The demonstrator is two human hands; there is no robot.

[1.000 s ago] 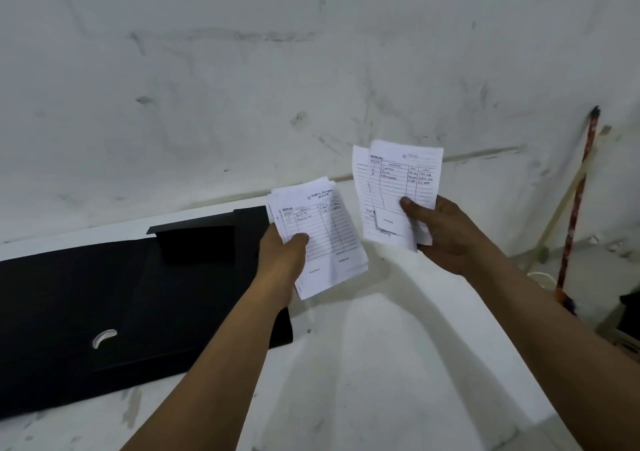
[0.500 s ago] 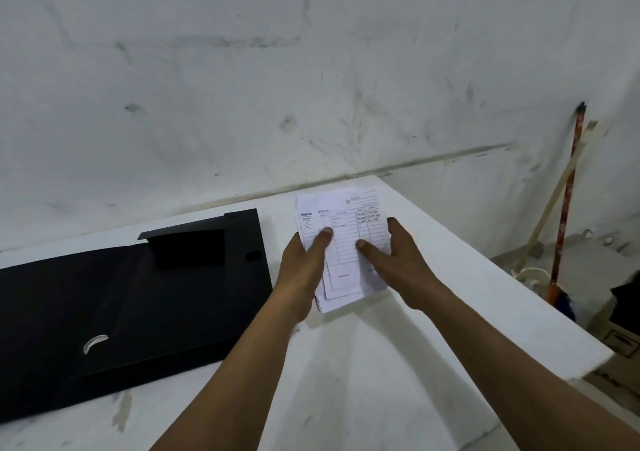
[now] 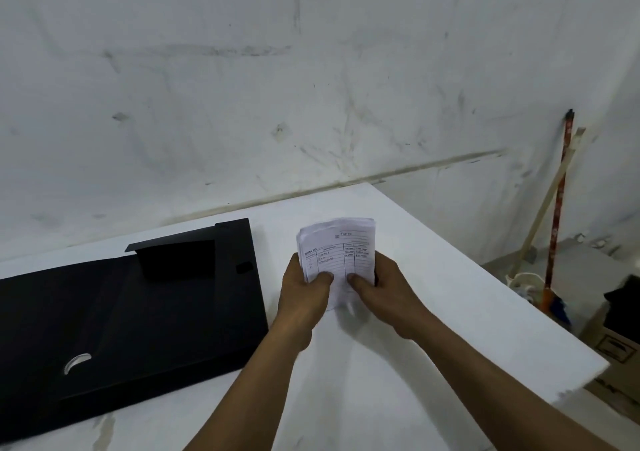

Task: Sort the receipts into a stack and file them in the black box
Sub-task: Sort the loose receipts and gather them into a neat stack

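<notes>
A stack of white printed receipts (image 3: 341, 248) stands upright on its lower edge on the white table (image 3: 433, 277), just right of the black box. My left hand (image 3: 304, 298) grips its left side and my right hand (image 3: 384, 294) grips its right side, thumbs on the front sheet. The black box (image 3: 131, 315) lies open and flat at the left of the table, with a raised flap at its back and a curved silver finger pull on its near part.
A stained white wall rises behind the table. The table's right edge runs diagonally; beyond it on the floor stand a red-handled broom (image 3: 557, 215), a wooden stick and a cardboard carton (image 3: 613, 343).
A second ago each hand held its own bunch of receipts in the air. The bunches came together into one stack, which both hands now hold on end on the table.
</notes>
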